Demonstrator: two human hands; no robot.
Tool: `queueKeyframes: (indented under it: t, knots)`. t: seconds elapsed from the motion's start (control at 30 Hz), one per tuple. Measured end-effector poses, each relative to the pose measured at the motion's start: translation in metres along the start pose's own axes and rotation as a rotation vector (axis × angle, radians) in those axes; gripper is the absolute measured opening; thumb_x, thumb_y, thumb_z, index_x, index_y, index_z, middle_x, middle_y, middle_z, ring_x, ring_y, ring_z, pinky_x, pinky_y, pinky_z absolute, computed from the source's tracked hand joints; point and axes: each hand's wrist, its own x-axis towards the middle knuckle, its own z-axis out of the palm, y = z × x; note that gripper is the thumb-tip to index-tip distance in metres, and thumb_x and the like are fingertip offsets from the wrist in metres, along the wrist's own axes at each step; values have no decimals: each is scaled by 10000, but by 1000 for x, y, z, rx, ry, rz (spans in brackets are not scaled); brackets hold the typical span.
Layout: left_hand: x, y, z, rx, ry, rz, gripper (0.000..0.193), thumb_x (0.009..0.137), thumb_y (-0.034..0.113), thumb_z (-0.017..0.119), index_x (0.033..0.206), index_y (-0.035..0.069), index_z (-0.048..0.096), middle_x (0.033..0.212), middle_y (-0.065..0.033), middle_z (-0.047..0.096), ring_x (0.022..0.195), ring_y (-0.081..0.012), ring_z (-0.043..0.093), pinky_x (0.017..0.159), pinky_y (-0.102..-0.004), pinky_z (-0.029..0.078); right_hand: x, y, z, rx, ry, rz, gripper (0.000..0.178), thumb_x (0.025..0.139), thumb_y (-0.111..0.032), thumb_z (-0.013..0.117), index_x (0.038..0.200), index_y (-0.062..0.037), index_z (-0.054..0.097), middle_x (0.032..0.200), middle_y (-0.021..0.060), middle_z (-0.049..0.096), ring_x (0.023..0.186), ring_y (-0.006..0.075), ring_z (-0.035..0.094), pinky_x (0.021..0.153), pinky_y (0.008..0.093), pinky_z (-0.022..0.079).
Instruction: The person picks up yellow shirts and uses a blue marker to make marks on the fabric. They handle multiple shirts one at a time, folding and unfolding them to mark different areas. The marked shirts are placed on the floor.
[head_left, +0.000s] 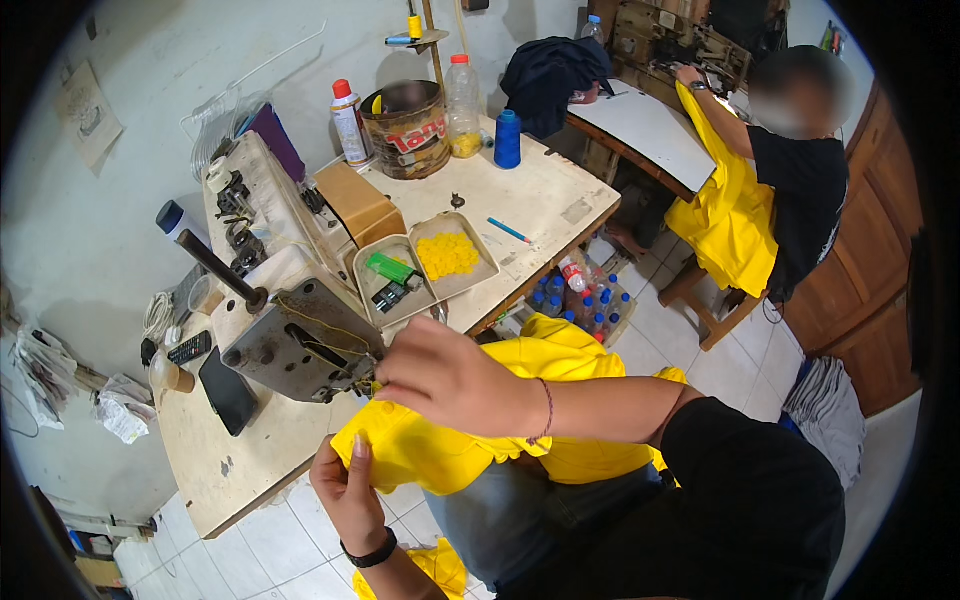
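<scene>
A yellow garment [420,455] lies over my lap, one edge raised beneath the head of the sewing machine [310,330]. My left hand [345,490] pinches that edge, thumb on top of the cloth. Right beside the needle area, my right hand [440,380] is closed with its fingertips together; what they hold, if anything, is hidden. A small yellow button [388,408] seems to sit on the cloth just below those fingers. Behind the right hand is a two-part tray [398,309] with small yellow buttons [447,257] in one part and a green item [393,267] in the other.
On the table stand a spray can [350,125], a round tin [405,140], a plastic bottle [463,110] and a blue thread cone [508,140]. A phone [226,392] lies left of the machine. At the right a co-worker [800,190] sews yellow cloth. Bottles [580,295] fill a crate below.
</scene>
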Motion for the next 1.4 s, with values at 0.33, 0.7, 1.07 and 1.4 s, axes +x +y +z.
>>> queueKeyframes:
  t: [0.33, 0.7, 1.07, 1.4]
  knots:
    - [-7, 3, -17, -80, -4, 20, 328, 961, -37, 667, 1270, -16, 558, 1089, -95, 710, 974, -156, 669, 908, -271, 504, 7, 9, -6, 207, -85, 181, 297, 829, -165, 838, 934, -24, 599, 898, 122, 638, 899, 308, 638, 799, 402, 505]
    - [-7, 11, 1, -29, 87, 138, 243, 965, -51, 666, 1189, 3, 588, 1038, -81, 711, 923, -122, 677, 859, -238, 508, -30, 31, -11, 618, -289, 432, 455, 969, -144, 755, 1308, -32, 474, 969, 98, 681, 771, 110, 635, 631, 269, 455]
    - [-1, 24, 37, 154, 152, 141, 136, 956, -24, 703, 1081, -22, 650, 934, -65, 713, 812, -85, 646, 757, -214, 500, -13, 58, -25, 868, -149, 514, 228, 899, -76, 825, 1003, -56, 622, 975, 0, 678, 892, 42, 624, 763, 202, 471]
    - [1, 22, 44, 166, 234, 147, 116, 963, -21, 690, 1075, -30, 661, 930, -60, 705, 809, -87, 637, 755, -214, 494, -6, 73, -12, 846, -121, 503, 257, 854, -76, 862, 964, -58, 631, 917, -20, 667, 834, 26, 581, 705, 207, 422]
